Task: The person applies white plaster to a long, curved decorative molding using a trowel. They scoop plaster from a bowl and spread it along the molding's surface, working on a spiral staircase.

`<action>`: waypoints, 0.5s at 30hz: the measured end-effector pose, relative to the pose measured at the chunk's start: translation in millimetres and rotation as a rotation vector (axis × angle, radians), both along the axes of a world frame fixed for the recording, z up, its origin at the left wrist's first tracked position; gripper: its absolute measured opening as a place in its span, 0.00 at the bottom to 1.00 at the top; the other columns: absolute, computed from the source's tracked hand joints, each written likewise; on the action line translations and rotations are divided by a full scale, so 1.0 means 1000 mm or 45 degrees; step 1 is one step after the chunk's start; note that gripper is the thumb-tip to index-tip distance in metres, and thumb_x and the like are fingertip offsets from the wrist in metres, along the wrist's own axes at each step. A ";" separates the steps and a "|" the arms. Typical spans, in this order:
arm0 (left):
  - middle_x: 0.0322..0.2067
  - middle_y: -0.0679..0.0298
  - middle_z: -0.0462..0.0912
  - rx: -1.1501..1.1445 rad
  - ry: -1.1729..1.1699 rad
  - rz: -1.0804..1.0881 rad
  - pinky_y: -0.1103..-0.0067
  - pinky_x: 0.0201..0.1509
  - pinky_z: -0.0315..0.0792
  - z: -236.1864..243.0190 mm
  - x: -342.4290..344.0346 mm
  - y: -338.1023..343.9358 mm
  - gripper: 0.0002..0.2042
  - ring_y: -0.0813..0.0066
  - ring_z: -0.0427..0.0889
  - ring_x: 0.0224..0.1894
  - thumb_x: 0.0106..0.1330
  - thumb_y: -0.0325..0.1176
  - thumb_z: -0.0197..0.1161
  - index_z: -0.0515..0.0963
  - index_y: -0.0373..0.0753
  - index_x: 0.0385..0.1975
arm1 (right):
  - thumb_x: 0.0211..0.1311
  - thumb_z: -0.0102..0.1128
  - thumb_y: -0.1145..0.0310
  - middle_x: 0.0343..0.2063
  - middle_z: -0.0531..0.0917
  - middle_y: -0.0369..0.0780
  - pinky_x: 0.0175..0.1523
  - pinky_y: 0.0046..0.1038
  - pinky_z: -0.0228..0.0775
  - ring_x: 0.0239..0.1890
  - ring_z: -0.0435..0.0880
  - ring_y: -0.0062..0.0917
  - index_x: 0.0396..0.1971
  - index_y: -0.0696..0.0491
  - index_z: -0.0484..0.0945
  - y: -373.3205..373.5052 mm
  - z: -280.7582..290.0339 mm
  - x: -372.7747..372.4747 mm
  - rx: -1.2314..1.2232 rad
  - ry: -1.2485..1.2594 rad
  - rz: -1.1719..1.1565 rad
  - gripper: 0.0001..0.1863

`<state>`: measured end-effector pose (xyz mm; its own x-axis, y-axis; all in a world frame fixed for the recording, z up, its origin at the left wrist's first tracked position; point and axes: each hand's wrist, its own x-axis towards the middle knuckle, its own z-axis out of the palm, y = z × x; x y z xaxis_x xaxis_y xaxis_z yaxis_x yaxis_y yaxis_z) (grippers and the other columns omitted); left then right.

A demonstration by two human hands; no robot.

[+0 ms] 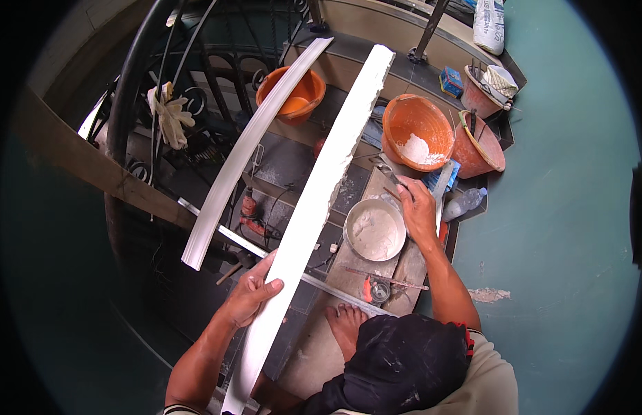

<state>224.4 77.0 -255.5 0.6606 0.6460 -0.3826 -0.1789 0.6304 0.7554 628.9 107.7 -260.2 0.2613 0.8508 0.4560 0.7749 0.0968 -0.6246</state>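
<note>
Head view, starting at the left: what shows first?

Pale gloves [170, 121] hang by the dark railing, then a ribbed white strip [239, 162] slants up to the right, with a red power tool [250, 216] near its lower half

And the left hand [255, 294]?

Holding the long white strip [309, 214] near its lower end, thumb lying over the bright face, fingers mostly hidden at the left edge

Where does that long strip run?

From the lower edge, left of the knees, up through the middle of the view, its far end to the right of an orange basin [303, 90]. Its right edge looks ragged along the upper half

What lies right of it?

A round bowl [376, 205] of pale paste, on a wooden board [411, 266]

The right hand [419, 207]?

Just beside the bowl's right rim, fingers closed around a flat metal tool [386, 168]

And farther right?

An orange tub [435, 121] with white powder inside, a clear bottle [466, 203] lying on its side, and a reddish tub [481, 149] above the bottle
</note>
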 end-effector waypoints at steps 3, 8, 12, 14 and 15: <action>0.60 0.55 0.78 0.060 0.055 0.046 0.71 0.33 0.88 0.006 -0.004 0.006 0.43 0.71 0.88 0.41 0.70 0.38 0.70 0.50 0.39 0.79 | 0.66 0.61 0.66 0.39 0.88 0.48 0.49 0.46 0.77 0.43 0.86 0.48 0.44 0.51 0.88 -0.015 0.013 0.020 -0.499 -0.483 0.194 0.12; 0.64 0.55 0.76 0.151 0.084 0.114 0.73 0.45 0.87 -0.010 -0.005 0.004 0.42 0.69 0.83 0.55 0.70 0.38 0.70 0.52 0.37 0.79 | 0.59 0.60 0.62 0.32 0.89 0.47 0.44 0.45 0.79 0.39 0.89 0.45 0.31 0.49 0.90 0.016 -0.010 0.018 -1.055 -1.178 0.528 0.11; 0.65 0.55 0.75 0.117 0.076 0.121 0.72 0.46 0.86 -0.009 -0.004 0.006 0.42 0.69 0.82 0.58 0.70 0.37 0.70 0.52 0.37 0.79 | 0.57 0.60 0.61 0.32 0.89 0.48 0.43 0.46 0.78 0.37 0.88 0.47 0.30 0.50 0.90 0.051 -0.025 -0.004 -1.130 -1.247 0.778 0.12; 0.64 0.55 0.76 0.063 0.088 0.083 0.72 0.44 0.87 -0.007 -0.005 0.007 0.42 0.69 0.83 0.55 0.70 0.37 0.70 0.52 0.37 0.79 | 0.55 0.60 0.60 0.32 0.89 0.49 0.43 0.46 0.78 0.37 0.88 0.47 0.30 0.50 0.90 0.057 -0.029 -0.014 -1.142 -1.231 0.890 0.13; 0.64 0.54 0.76 0.034 0.095 0.070 0.72 0.42 0.87 -0.007 -0.007 0.006 0.42 0.69 0.84 0.54 0.70 0.37 0.70 0.52 0.37 0.79 | 0.55 0.61 0.59 0.31 0.89 0.49 0.43 0.46 0.78 0.37 0.88 0.47 0.30 0.50 0.90 0.060 -0.033 -0.018 -1.134 -1.233 0.940 0.13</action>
